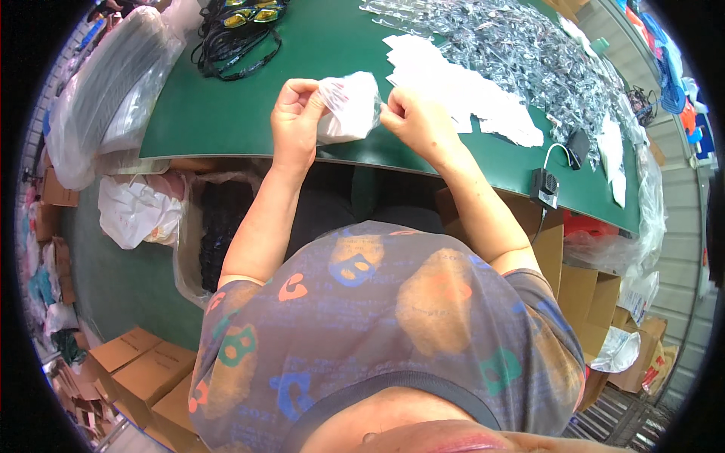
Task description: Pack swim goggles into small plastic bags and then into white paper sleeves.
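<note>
At the near edge of the green table, a clear plastic bag [353, 106] with something white in or under it is stretched between my hands. My left hand [297, 113] has its thumb and fingers pinched on the bag's left edge. On the other side, my right hand [415, 122] is closed, with thumb and forefinger at the bag's right edge. Its remaining fingers are curled in. Just beyond my right hand lies a spread of flat white packets [495, 106], overlapping one another.
Goggles with yellow lenses [253, 15] and black straps lie at the far left. A heap of clear plastic pieces [521, 49] covers the far right. A small black device [544, 187] with a cable sits at the right edge. Cardboard boxes [151, 370] stand on the floor.
</note>
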`<state>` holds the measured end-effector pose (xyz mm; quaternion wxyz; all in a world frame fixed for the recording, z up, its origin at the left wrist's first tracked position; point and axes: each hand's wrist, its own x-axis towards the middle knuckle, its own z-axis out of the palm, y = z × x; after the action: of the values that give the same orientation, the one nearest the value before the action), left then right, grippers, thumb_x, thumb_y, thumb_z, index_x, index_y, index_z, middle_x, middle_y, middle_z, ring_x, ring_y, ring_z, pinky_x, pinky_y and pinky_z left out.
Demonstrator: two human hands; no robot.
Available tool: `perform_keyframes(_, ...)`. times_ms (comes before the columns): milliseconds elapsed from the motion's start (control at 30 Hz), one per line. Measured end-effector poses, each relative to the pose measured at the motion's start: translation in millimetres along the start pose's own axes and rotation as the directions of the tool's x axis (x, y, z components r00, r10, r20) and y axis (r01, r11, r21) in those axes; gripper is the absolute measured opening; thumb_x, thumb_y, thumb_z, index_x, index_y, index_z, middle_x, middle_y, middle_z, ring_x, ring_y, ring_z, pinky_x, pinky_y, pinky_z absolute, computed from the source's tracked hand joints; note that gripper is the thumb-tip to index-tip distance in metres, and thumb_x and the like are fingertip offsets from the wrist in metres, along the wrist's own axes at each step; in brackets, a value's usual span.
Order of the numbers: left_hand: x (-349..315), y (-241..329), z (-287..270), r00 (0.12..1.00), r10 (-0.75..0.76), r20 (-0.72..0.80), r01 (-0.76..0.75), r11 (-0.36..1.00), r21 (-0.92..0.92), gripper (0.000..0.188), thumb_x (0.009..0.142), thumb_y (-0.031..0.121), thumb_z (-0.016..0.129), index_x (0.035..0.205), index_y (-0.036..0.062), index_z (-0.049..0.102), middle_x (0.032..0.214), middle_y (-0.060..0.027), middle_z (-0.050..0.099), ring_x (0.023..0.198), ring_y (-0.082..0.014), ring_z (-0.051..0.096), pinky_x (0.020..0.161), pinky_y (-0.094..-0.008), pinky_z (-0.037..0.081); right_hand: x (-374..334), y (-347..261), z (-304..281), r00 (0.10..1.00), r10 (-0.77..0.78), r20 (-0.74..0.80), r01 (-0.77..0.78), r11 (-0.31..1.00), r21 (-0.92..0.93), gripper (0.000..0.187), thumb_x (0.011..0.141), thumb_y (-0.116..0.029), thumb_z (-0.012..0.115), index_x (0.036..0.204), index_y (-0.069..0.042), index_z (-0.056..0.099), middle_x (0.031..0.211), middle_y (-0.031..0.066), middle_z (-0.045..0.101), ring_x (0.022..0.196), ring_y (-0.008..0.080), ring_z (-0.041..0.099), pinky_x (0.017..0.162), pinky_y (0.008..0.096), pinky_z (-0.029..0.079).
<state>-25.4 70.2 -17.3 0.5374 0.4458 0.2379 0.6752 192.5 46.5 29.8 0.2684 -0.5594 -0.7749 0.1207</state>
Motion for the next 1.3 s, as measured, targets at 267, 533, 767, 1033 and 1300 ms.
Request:
perform_keyframes(267, 0, -10, -4, 0.993, 0.055, 0.104, -0.071, 0.986, 0.152, 0.010, 0.100, 0.002, 0.062, 0.108, 0.0035, 0.057, 0.106, -0.0132, 0.073, 0.098, -0.0199, 0.073, 0.088, -0.0334, 0.059, 1, -3, 6, 0.990, -0.063, -0.123, 0.096, 0.956, 0.278, 0.052, 0.091, -0.037, 0.076, 0.131, -0.007, 0.061, 0.115, 0.0107, 0.069, 0.095, 0.0209, 0.069, 0.073, 0.0328, 0.056)
perform_keyframes(533, -6, 2, 1, 0.977, -0.009, 0.211, -0.013, 0.995, 0.103, 0.010, 0.102, 0.003, 0.060, 0.111, 0.0035, 0.057, 0.114, -0.0123, 0.072, 0.101, -0.0175, 0.070, 0.093, -0.0315, 0.056, 8, -2, 17, 0.985, -0.051, -0.164, 0.104, 0.938, 0.330, 0.040, 0.096, -0.037, 0.068, 0.118, -0.004, 0.067, 0.097, 0.0134, 0.069, 0.085, 0.0279, 0.068, 0.078, 0.0390, 0.054)
perform_keyframes(767, -17, 76, 31, 0.755, 0.527, 0.390, -0.625, 0.399, 0.671, 0.023, 0.088, -0.004, 0.058, 0.109, 0.0023, 0.065, 0.112, -0.0144, 0.068, 0.104, -0.0275, 0.066, 0.092, -0.0389, 0.051, 11, -14, 13, 0.954, -0.151, -0.259, 0.191, 0.972, 0.137, 0.024, 0.097, -0.028, 0.066, 0.101, -0.004, 0.068, 0.091, 0.0125, 0.068, 0.080, 0.0329, 0.068, 0.072, 0.0421, 0.054)
perform_keyframes(1033, -33, 93, 34, 0.823, 0.146, 0.550, -0.540, -0.100, 0.835, 0.019, 0.082, 0.022, 0.078, 0.099, 0.0129, 0.075, 0.124, -0.0054, 0.065, 0.119, -0.0241, 0.056, 0.101, -0.0437, 0.036, 9, -29, 12, 0.907, -0.276, -0.319, 0.303, 0.952, 0.037, 0.018, 0.097, -0.023, 0.066, 0.096, -0.005, 0.068, 0.084, 0.0120, 0.066, 0.076, 0.0335, 0.067, 0.065, 0.0416, 0.053)
perform_keyframes(1300, -29, 97, 30, 0.836, -0.030, 0.548, -0.543, -0.189, 0.818, 0.040, 0.076, 0.038, 0.083, 0.103, 0.0098, 0.075, 0.134, -0.0125, 0.062, 0.136, -0.0294, 0.049, 0.110, -0.0586, 0.034, 2, -27, 31, 0.913, -0.139, -0.384, 0.251, 0.932, 0.260, 0.016, 0.098, -0.020, 0.065, 0.097, -0.004, 0.068, 0.082, 0.0134, 0.064, 0.074, 0.0334, 0.067, 0.064, 0.0411, 0.052)
